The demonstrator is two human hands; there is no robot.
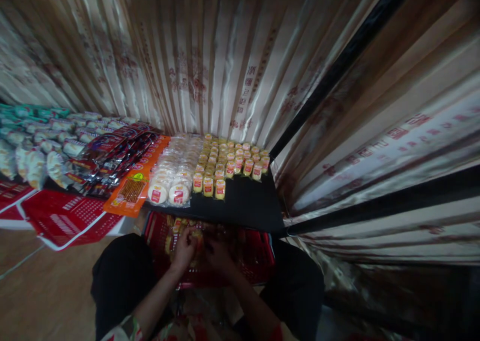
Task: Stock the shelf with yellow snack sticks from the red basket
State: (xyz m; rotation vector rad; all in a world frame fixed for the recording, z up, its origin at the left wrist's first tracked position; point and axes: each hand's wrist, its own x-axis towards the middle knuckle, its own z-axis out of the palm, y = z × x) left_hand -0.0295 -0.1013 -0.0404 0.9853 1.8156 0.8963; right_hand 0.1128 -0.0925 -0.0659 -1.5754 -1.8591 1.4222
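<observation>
My left hand (185, 250) is closed on a small yellow snack packet (197, 239) over a red plastic basket (268, 261) between my knees. Close to the packet's right side is my right hand (218, 255), dim and blurred, so its finger pose is unclear. More yellow packets (177, 226) lie in the basket's left part. On the black shelf (247, 201) just beyond stand rows of small yellow packets with red and white labels (220, 189).
Left of the yellow rows lie round white wrapped crackers (179, 193), an orange snack bag (129, 191), dark packs (108, 153) and white wrapped packets (56, 167). Another red basket (67, 213) sits lower left. Pleated curtains (225, 56) and a black pole (345, 56) bound the shelf.
</observation>
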